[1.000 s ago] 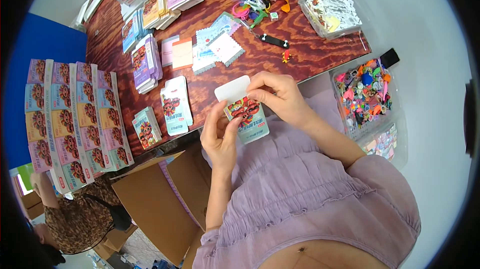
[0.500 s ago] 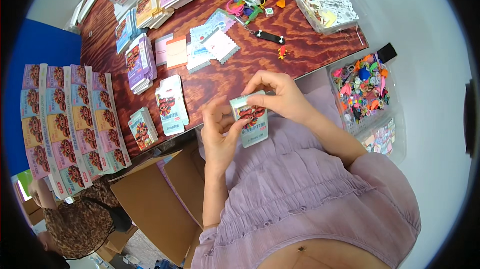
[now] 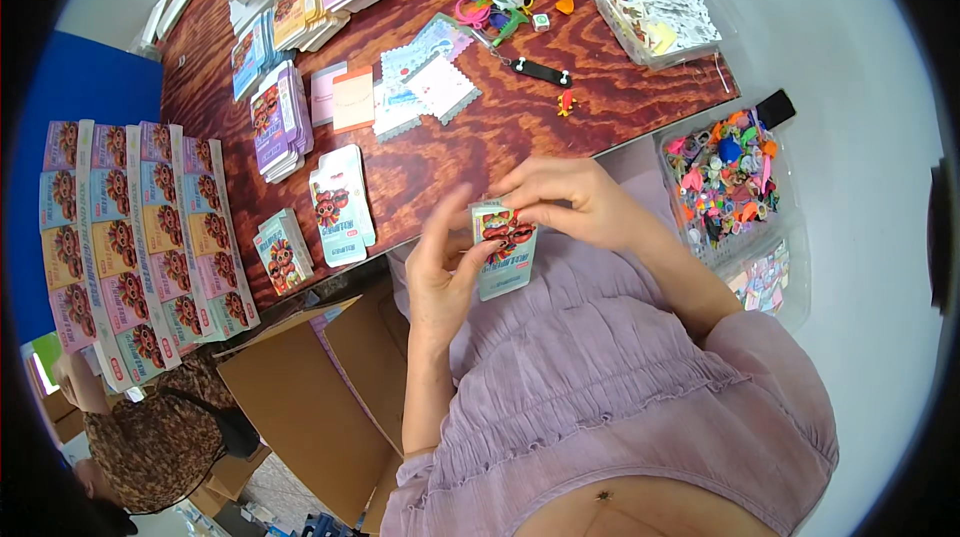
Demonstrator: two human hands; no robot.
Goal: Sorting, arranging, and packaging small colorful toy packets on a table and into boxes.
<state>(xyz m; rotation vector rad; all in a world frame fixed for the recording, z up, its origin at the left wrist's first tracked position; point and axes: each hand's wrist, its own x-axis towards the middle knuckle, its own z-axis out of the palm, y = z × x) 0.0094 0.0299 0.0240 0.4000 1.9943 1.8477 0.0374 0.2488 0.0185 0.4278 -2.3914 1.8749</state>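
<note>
Pointing lengthwise forward, the packet [image 3: 508, 268] seems tilted slightly left.

On the worktop [image 3: 425, 165], cards [image 3: 440, 87] lie left of the toy skateboard [image 3: 541, 72], with trinkets [image 3: 512, 27] behind it. A tub [image 3: 685, 56] of paper slips [image 3: 680, 7] stands to its right; a packet [image 3: 508, 272] is before it.
</note>
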